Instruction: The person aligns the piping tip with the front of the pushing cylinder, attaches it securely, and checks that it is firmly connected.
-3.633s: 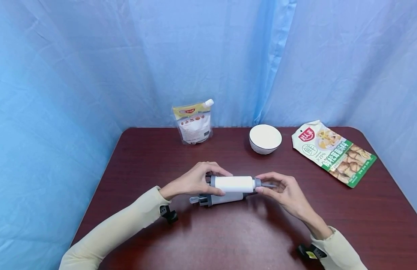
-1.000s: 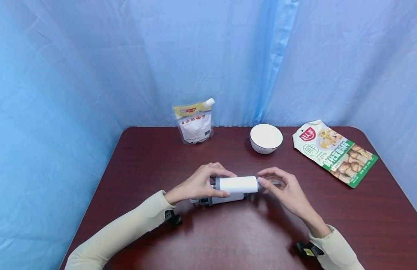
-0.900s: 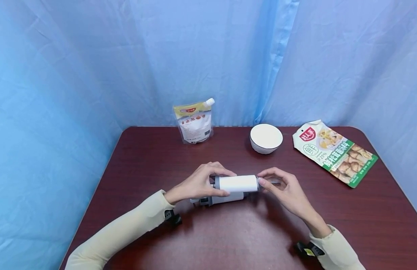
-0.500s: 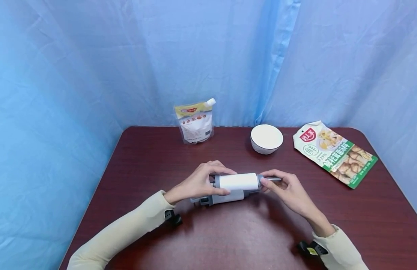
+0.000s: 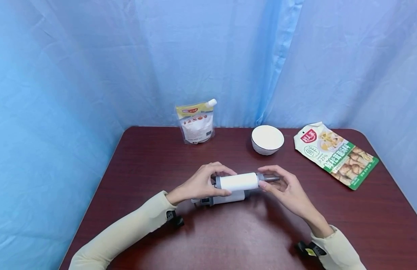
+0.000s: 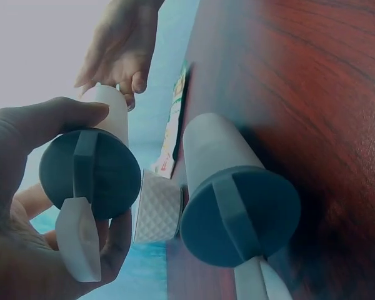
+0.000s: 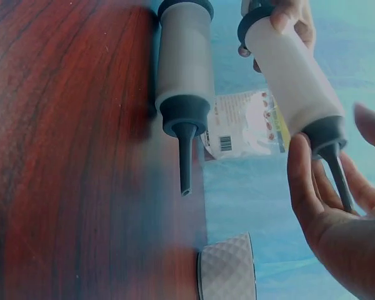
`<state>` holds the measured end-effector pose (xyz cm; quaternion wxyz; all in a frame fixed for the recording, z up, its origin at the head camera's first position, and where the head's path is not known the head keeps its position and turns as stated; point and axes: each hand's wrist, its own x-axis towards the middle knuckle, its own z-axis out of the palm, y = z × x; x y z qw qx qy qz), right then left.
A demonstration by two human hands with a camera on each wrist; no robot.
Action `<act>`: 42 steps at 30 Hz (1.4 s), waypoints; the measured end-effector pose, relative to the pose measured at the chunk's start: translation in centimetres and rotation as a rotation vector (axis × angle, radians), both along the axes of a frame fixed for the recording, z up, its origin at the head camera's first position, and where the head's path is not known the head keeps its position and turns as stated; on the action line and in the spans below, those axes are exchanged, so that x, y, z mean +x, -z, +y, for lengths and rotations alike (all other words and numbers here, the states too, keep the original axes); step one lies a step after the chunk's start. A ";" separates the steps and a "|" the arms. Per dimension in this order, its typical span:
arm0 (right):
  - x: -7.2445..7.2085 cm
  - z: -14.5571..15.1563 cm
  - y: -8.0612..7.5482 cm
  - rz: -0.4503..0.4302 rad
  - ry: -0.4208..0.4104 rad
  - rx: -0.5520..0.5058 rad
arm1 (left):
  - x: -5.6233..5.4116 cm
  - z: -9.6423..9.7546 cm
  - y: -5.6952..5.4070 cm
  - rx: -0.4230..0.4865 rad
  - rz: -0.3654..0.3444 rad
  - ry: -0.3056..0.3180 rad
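Note:
Both hands hold a white syringe-like cylinder (image 5: 239, 182) with grey ends, level above the table. My left hand (image 5: 208, 182) grips its left end, thumb and fingers on opposite sides near the grey end cap (image 6: 90, 174). A white handle (image 6: 79, 240) sticks out from that cap. At the other end, my right hand (image 5: 286, 187) curls round the grey nozzle collar (image 7: 325, 134), thumb against it and a raised finger blurred. The narrow nozzle (image 7: 339, 178) points into the right palm. A matching second cylinder (image 5: 228, 197) lies on the table just below, partly covered in the head view.
At the back of the dark red table (image 5: 215, 240) stands a spouted pouch (image 5: 196, 125) with a white cap. A white bowl (image 5: 267, 138) is to its right. Farther right lies a flat packet (image 5: 336, 153) with mushrooms printed on it. Blue curtains (image 5: 208, 56) surround the table.
The right fingers have shifted about the nozzle collar, baring more of the nozzle. The held cylinder moved slightly right since the earliest frame and now slopes up a little to the right.

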<state>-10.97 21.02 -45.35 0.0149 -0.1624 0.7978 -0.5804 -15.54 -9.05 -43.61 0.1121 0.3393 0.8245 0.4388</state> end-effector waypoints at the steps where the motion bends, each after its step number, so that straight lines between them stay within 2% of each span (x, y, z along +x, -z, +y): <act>1: 0.0 0.1 0.0 -0.001 -0.012 -0.006 | -0.1 0.0 0.0 -0.001 -0.002 -0.002; 6: 0.0 0.5 0.1 -0.021 -0.037 0.005 | -0.1 0.0 0.0 -0.016 -0.007 0.010; 15: 0.0 0.5 0.7 -0.040 0.081 0.172 | 0.2 0.2 -0.1 -0.044 0.007 0.038; 18: 0.0 0.4 0.6 -0.025 0.077 0.145 | 0.2 0.3 0.0 -0.049 0.008 0.038; 22: -0.2 0.4 0.5 -0.011 0.011 0.033 | -0.1 0.2 0.1 -0.046 -0.002 0.005; 25: -0.2 0.6 0.3 -0.007 -0.035 -0.012 | -0.3 0.1 0.0 -0.043 -0.009 -0.018; 29: -0.3 0.8 0.6 0.001 -0.049 -0.023 | -0.3 0.0 -0.1 -0.043 -0.010 -0.023; 35: -0.4 0.6 1.0 0.000 -0.015 -0.010 | -0.1 0.0 -0.3 -0.037 -0.004 -0.022; 42: -0.3 0.4 1.3 -0.018 -0.012 -0.020 | 0.1 0.2 -0.2 -0.032 0.024 -0.028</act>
